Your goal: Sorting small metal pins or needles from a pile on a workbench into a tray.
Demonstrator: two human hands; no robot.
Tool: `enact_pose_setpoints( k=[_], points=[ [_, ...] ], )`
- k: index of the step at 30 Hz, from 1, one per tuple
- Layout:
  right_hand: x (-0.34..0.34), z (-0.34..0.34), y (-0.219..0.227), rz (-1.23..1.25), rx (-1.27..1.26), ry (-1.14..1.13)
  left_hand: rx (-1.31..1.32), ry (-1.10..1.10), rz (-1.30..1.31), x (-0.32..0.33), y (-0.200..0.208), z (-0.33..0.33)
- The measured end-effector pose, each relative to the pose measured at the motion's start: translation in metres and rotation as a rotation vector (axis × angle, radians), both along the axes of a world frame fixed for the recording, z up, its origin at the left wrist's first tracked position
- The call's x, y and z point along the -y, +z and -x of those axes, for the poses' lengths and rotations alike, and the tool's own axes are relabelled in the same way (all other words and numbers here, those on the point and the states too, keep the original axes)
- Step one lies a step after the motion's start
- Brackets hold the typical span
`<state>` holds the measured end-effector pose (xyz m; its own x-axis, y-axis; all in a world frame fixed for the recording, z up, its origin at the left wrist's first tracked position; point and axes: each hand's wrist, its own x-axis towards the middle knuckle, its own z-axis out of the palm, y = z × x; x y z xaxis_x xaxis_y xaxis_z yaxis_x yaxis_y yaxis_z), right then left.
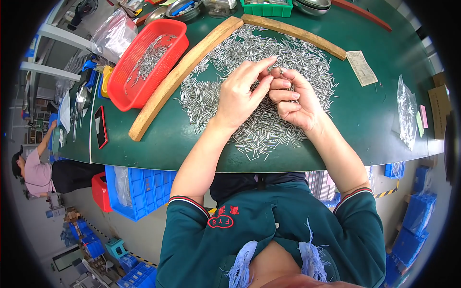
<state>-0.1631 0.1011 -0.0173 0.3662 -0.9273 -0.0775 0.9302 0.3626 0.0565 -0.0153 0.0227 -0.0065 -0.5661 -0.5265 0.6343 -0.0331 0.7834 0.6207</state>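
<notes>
Two frayed pale-blue cloth ends (242, 263) hang nearest the camera, over one dark-green short-sleeved shirt (297, 225) with striped cuffs. Two bare hands are held together above one wide heap of short silver metal pins (216, 103), far too many to be counted. The pins are slim, straight and shiny, strewn at all angles across the green bench (374, 129). By the right hand (301, 100), with fingers curled in, a few small metal pieces are gripped at thumb and forefinger. The left hand (238, 91) is brought against them, thumb and forefinger reaching in; whether anything is gripped by its fingers cannot be told. Part of the heap is hidden by both hands. The heap is bordered by two long wooden bars (173, 87), meeting in a corner at the far side. By one bar, the heap is separated from one red perforated plastic basket (123, 93), where more pins are held. One cream paper slip (361, 68) and one clear plastic bag (407, 115) are seen to the right.
</notes>
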Motion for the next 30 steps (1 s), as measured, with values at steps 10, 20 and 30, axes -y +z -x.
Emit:
enact_pose_setpoints(
  k=[10,20,30],
  points=[
    [-0.001,0.002,0.002,0.014,-0.179,-0.022,-0.047,-0.028,0.000,-0.001,0.001,0.000],
    [-0.001,-0.001,0.003,0.037,-0.375,-0.034,-0.200,-0.021,-0.038,0.000,-0.001,-0.002],
    [0.003,0.001,-0.001,0.025,-0.243,-0.038,0.289,0.429,0.168,0.050,-0.006,-0.033]
  ],
)
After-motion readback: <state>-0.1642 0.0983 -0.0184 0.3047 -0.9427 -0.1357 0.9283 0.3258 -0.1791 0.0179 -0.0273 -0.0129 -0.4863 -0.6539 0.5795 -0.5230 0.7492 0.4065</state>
